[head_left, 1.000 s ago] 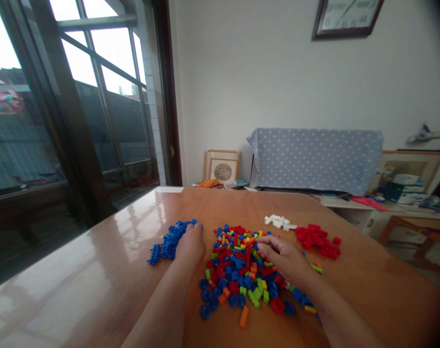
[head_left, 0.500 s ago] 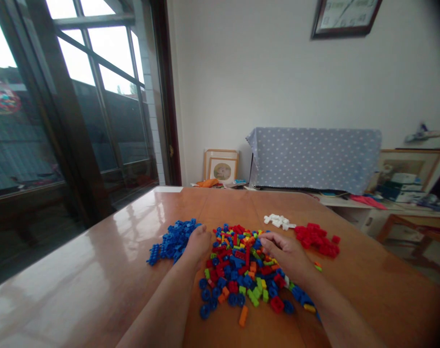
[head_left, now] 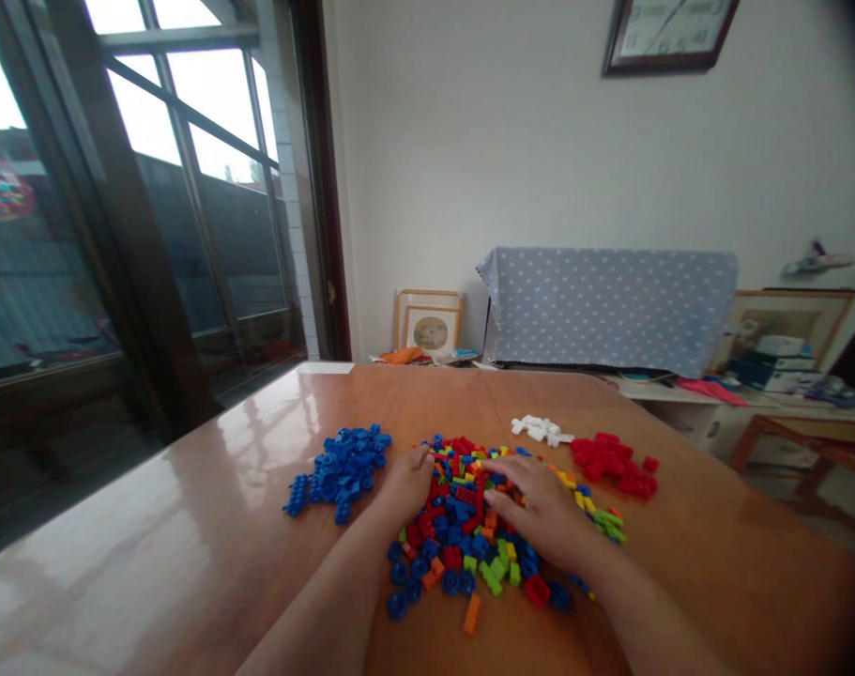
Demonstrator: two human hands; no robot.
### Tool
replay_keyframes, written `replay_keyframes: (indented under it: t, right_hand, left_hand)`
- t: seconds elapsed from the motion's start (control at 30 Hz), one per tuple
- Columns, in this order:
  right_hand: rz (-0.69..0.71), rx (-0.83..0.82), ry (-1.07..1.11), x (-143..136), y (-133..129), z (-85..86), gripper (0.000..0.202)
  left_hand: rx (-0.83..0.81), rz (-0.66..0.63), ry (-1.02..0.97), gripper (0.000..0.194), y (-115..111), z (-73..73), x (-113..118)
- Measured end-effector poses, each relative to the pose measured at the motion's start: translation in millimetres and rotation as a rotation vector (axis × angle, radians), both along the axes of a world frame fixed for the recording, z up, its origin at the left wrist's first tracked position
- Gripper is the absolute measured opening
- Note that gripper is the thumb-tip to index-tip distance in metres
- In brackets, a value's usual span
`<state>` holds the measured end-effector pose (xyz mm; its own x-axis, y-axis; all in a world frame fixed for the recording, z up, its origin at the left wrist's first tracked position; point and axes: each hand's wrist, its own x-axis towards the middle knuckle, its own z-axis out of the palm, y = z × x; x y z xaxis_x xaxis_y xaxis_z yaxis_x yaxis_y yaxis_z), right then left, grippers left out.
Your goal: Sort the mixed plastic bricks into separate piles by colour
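Note:
A mixed pile of small bricks (head_left: 462,507) in red, blue, green, orange and yellow lies on the brown table (head_left: 208,526). My left hand (head_left: 407,483) is at the pile's left edge, its fingers closed near the bricks; what they hold, if anything, is hidden. Over the right part of the pile is my right hand (head_left: 540,502), fingers apart, with nothing seen in it. A heap of blue bricks (head_left: 346,460) sits to the left. Red bricks (head_left: 614,463) form a heap on the right, beside a small group of white bricks (head_left: 540,429).
Beyond the table, a polka-dot cloth (head_left: 610,305) covers something against the wall. Framed pictures (head_left: 428,324) lean nearby. A glass door (head_left: 188,216) is on the left, and a wooden chair (head_left: 807,460) stands at the right.
My left hand has moved right, from the blue heap to the mixed pile. My right hand has shifted left over the pile and its fingers have spread.

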<state>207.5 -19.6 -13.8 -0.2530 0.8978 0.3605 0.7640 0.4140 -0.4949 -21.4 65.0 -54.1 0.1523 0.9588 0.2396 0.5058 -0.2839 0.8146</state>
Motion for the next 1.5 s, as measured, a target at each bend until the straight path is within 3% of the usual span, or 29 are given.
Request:
replay_keyframes:
  t: [0.13, 0.23, 0.47, 0.7, 0.87, 1.03, 1.33, 1.5]
  right_hand:
    - [0.114, -0.062, -0.229, -14.7, -8.2, -3.6, 0.057]
    - [0.091, -0.061, -0.270, -15.3, -8.7, -3.7, 0.045]
    - [-0.014, 0.006, -0.271, 4.7, -0.4, 2.0, 0.011]
    - [-0.075, 0.015, -0.226, 14.2, 3.7, 4.0, 0.012]
    - [0.046, -0.047, -0.177, 0.2, -10.7, 14.0, 0.005]
    - [0.115, -0.102, -0.230, -7.9, -20.8, 12.1, 0.017]
    - [-0.002, -0.100, -0.088, -7.2, -11.9, 9.9, 0.010]
    - [-0.020, -0.100, -0.011, -8.0, -10.7, 7.6, 0.009]
  left_hand:
    - [0.038, -0.154, 0.039, 0.036, -4.3, -1.3, 6.2]
    - [0.044, -0.163, 0.028, 0.036, -6.4, -1.2, 7.6]
    - [0.060, -0.144, 0.096, 0.033, -10.0, 4.3, 8.3]
    - [0.087, -0.146, 0.147, 0.033, -14.5, 9.1, 6.7]
    - [0.103, -0.169, 0.140, 0.033, -16.4, 11.8, 6.7]
    - [0.108, -0.239, 0.143, 0.038, -21.5, 16.3, 7.4]
    - [0.246, -0.337, 0.264, 0.021, -42.2, 46.6, 0.1]
    - [0.248, -0.389, 0.389, 0.025, -47.9, 48.2, -5.4]
